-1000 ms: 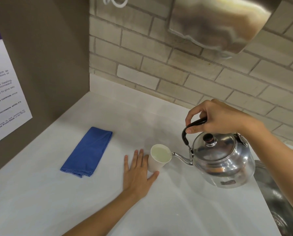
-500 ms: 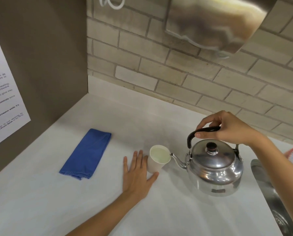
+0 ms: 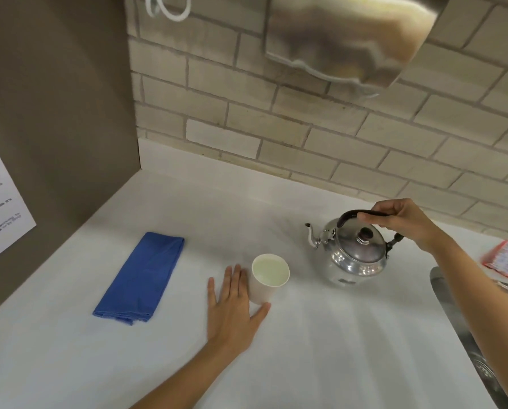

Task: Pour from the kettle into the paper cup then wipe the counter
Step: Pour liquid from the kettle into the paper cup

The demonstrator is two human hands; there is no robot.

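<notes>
The right hand is gripping the kettle handle, right of the cup. The left hand is lying open against the cup; reaching for the cloth could tip it.

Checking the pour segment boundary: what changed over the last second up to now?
The right hand tipped the kettle back upright, took its spout away from the cup and set it down farther back on the counter, still gripping the handle. Unchanged: left hand flat on the counter against the cup, cup in place and full, cloth folded and untouched.
</notes>
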